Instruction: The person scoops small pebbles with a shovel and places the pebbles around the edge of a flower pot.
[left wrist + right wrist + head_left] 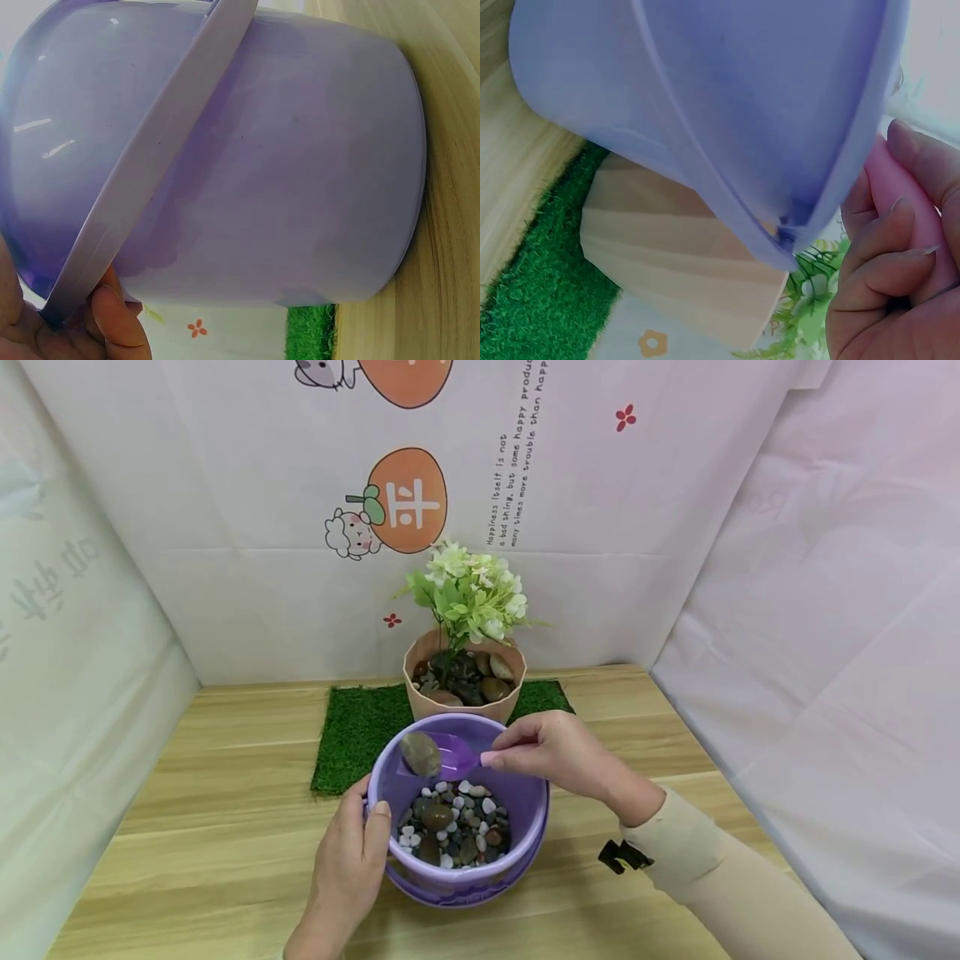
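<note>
My left hand (348,856) grips the left rim of a purple bucket (527,814), near the hinge where its handle (142,165) joins. In my right hand (558,756) is the pink handle (911,199) of a small toy shovel, its translucent purple blade (457,762) over the bucket's far part. A large grey-brown stone (420,753) lies at the blade's front end. Below it, white, grey and dark pebbles (472,822) and a few larger brown stones cover the bucket's bottom. The bucket's lowered handle hangs round its near side.
Right behind the bucket stands a peach flowerpot (427,702) with large stones and a white-flowered plant (476,593). It sits on a green turf mat (356,743) on the wooden table (225,827). White printed cloth (247,602) encloses the back and sides.
</note>
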### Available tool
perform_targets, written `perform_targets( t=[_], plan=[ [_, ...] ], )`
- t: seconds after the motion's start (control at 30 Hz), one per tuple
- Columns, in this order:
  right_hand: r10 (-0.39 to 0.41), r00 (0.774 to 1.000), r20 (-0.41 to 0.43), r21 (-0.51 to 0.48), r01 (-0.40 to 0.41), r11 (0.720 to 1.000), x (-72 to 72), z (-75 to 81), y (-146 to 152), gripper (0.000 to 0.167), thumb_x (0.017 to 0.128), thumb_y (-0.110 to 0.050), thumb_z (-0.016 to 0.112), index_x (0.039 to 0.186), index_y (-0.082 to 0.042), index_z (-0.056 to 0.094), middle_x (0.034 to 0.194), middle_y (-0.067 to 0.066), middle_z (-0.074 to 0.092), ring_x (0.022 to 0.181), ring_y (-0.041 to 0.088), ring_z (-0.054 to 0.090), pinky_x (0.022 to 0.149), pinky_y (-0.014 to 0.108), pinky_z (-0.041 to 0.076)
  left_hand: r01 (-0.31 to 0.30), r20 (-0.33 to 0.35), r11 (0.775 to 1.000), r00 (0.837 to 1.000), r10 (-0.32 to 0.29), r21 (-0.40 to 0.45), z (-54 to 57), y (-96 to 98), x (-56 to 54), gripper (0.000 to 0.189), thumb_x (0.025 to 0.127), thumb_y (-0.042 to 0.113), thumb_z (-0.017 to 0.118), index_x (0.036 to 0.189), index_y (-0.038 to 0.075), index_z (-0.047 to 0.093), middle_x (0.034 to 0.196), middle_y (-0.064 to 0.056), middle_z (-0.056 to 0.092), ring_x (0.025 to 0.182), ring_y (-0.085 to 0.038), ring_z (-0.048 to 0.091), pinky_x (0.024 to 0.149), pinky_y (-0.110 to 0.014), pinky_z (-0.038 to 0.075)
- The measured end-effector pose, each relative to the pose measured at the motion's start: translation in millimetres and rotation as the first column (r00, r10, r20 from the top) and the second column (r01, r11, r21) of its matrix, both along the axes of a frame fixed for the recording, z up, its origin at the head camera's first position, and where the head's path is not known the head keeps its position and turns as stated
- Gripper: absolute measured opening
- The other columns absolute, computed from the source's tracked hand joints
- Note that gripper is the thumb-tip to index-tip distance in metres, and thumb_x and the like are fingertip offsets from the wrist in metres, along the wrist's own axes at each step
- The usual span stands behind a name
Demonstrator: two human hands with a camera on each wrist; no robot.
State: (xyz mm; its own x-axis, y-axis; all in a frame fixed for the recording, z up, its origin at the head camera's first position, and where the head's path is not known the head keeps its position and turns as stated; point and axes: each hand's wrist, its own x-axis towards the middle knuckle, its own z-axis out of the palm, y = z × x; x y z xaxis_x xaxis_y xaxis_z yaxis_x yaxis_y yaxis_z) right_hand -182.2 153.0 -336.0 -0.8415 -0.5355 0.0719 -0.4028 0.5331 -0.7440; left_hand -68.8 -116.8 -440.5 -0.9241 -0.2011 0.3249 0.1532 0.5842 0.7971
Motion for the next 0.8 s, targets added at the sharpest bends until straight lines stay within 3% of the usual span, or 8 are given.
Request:
perform_targets(
  t=[0.3, 0.53, 0.8],
  plan=[
    [-0.059, 0.998, -0.024, -0.021, 0.059, 0.998, -7.2, 12.4, 6.9, 0.017, 0.088, -0.038, 0.085, 0.097, -0.023, 0.083, 0.088, -0.008, 0.079, 0.083, 0.017, 0.076, 0.072, 0.033, 0.063, -0.002, -0.012, 1.0, 1.0, 0.002, -0.006, -0.5, -0.7, -0.3, 0.045, 0.11, 0.024, 0.044, 0.148, 0.003, 0.05, 0.137, -0.022, 0.065, 0.123, -0.038, 0.065, 0.098, -0.06, 0.054],
    [-0.142, 0.977, -0.162, 0.076, 0.156, 0.985, -16.7, 19.2, 10.8, 0.013, 0.09, -0.043, 0.082, 0.095, -0.031, 0.083, 0.089, -0.015, 0.078, 0.081, 0.006, 0.073, 0.072, 0.033, 0.061, -0.011, -0.01, 1.0, 1.0, 0.011, 0.003, -0.6, -0.8, 0.2, 0.045, 0.11, 0.025, 0.045, 0.148, 0.003, 0.05, 0.139, -0.022, 0.064, 0.125, -0.039, 0.064, 0.1, -0.061, 0.053],
    [-0.181, 0.963, -0.2, 0.063, 0.197, 0.978, -26.9, 18.8, 12.9, 0.014, 0.092, -0.044, 0.08, 0.097, -0.032, 0.083, 0.091, -0.016, 0.078, 0.087, 0.007, 0.073, 0.078, 0.036, 0.061, -0.013, -0.006, 1.0, 1.0, 0.013, 0.008, -0.5, 0.2, 0.9, 0.044, 0.109, 0.025, 0.045, 0.148, 0.004, 0.051, 0.138, -0.021, 0.065, 0.123, -0.038, 0.065, 0.098, -0.06, 0.054]
  ],
)
